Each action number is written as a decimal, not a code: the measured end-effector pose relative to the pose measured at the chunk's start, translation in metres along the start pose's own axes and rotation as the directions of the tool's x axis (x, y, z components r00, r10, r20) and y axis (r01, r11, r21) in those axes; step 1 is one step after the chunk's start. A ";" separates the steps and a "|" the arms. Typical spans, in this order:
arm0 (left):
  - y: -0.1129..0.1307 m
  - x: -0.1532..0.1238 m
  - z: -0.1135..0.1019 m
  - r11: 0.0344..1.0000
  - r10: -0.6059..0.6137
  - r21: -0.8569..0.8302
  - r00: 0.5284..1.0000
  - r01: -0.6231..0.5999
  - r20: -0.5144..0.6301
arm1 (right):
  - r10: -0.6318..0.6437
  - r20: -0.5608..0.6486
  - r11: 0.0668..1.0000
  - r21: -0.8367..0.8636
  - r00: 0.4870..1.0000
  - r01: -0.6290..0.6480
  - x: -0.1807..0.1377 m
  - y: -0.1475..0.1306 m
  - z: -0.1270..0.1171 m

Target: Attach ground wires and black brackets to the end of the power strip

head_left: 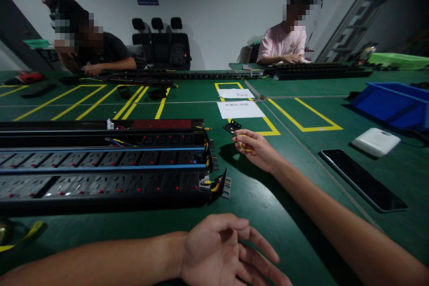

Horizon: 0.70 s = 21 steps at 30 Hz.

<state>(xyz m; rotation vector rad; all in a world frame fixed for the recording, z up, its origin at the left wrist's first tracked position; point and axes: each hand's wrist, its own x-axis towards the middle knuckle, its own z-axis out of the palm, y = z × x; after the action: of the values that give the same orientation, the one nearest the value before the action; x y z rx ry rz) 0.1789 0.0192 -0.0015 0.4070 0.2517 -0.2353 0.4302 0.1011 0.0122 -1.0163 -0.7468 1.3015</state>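
My right hand [256, 148] is closed in a pinch past the ends of the power strips. In its fingers is a small black perforated end bracket [232, 126] with a short yellow-green wire [240, 144] hanging along the palm. My left hand [223, 250] lies palm up at the near edge, fingers apart, holding nothing. To the left, several long black power strips lie side by side, among them one with blue edges [117, 158] and a nearer one [127, 184] with red switches. An angled end plate [225, 184] with yellow wires sticks out of the nearest strip's end.
A phone [362, 179], a white case [376, 141] and a blue bin [390, 106] are on the right. Paper labels [240, 109] lie ahead on the green table [264, 205]. Across it, two people [110, 49] [283, 40] work at more strips [311, 70].
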 end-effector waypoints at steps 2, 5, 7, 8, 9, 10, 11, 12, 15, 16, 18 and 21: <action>-0.003 0.001 -0.004 1.000 0.026 -0.008 0.999 -0.025 0.041 | 0.003 0.004 1.000 -0.004 1.000 -0.003 0.000 0.000 0.000; -0.006 0.002 -0.009 0.998 0.055 -0.031 0.994 -0.052 0.097 | 0.010 0.009 1.000 0.005 1.000 -0.010 0.000 0.000 -0.001; -0.006 0.002 -0.010 0.998 0.051 -0.039 0.993 -0.047 0.106 | 0.010 0.010 1.000 0.013 1.000 -0.011 0.000 0.000 -0.001; -0.006 0.002 -0.011 0.998 0.046 -0.042 0.994 -0.042 0.103 | 0.010 0.010 1.000 0.016 1.000 -0.010 0.001 0.000 -0.001; -0.005 0.001 -0.011 0.998 0.043 -0.043 0.994 -0.039 0.097 | 0.011 0.011 1.000 0.020 1.000 -0.011 0.001 0.000 -0.001; -0.005 0.001 -0.010 0.998 0.039 -0.043 0.995 -0.035 0.090 | 0.014 0.012 1.000 0.023 1.000 -0.014 0.001 0.000 -0.001; -0.004 0.001 -0.009 0.999 0.034 -0.040 0.996 -0.031 0.081 | 0.017 0.015 1.000 0.025 1.000 -0.018 0.001 0.000 -0.001; -0.003 0.001 -0.008 0.999 0.027 -0.036 0.997 -0.024 0.070 | 0.020 0.017 0.999 0.027 1.000 -0.021 0.001 0.000 -0.002; 0.001 -0.001 -0.001 1.000 0.004 -0.018 1.000 -0.004 0.009 | 0.021 0.022 1.000 0.022 1.000 -0.022 0.001 0.000 -0.002; 0.003 -0.002 0.002 1.000 0.007 -0.008 1.000 -0.007 -0.021 | 0.020 0.021 1.000 0.019 1.000 -0.021 0.001 0.001 -0.003; 0.007 -0.005 0.011 0.999 0.036 0.038 0.996 -0.033 -0.079 | 0.018 0.020 1.000 0.016 1.000 -0.018 0.002 0.001 -0.003; 0.014 -0.011 0.022 0.994 0.011 0.113 0.995 0.000 -0.101 | 0.015 0.020 1.000 0.007 1.000 -0.015 0.002 0.002 -0.004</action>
<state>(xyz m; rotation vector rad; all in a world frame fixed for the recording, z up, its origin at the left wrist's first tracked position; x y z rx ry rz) 0.1768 0.0245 0.0260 0.5321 0.3383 -0.2243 0.4336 0.1027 0.0083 -1.0059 -0.7507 1.3285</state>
